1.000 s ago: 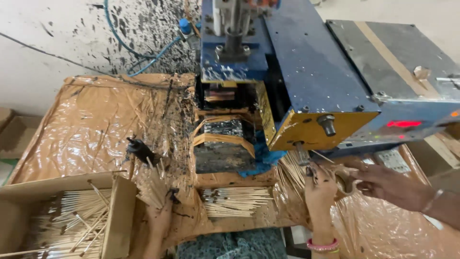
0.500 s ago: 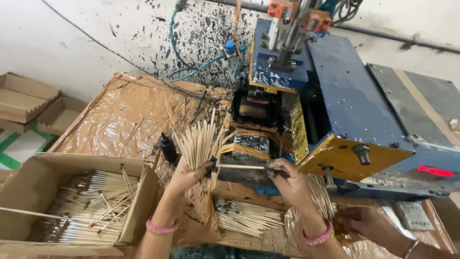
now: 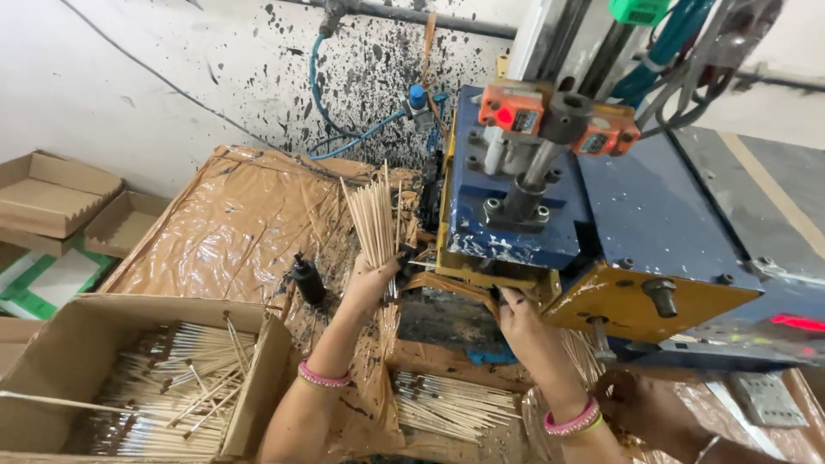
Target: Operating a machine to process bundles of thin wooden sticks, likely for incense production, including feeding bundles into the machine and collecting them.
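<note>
Left hand (image 3: 371,279): your grip is pressed around a fanned bundle of thin pale bamboo sticks (image 3: 374,219), now raised upright just left of the blue-and-yellow metal press machine (image 3: 601,223); half a second ago it sat lower.
Right hand (image 3: 520,322): grip state cannot be told, fingertips under the machine's front.
Brown cardboard box (image 3: 258,378), near left: dark-coated sticks (image 3: 163,387).
Desk recess, near centre: loose stick pile (image 3: 447,408).

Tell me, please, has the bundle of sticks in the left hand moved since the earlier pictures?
Yes. The bundle of sticks in the left hand now stands upright and higher, level with the blue machine, where earlier it fanned out lower, by the feed opening.
</note>
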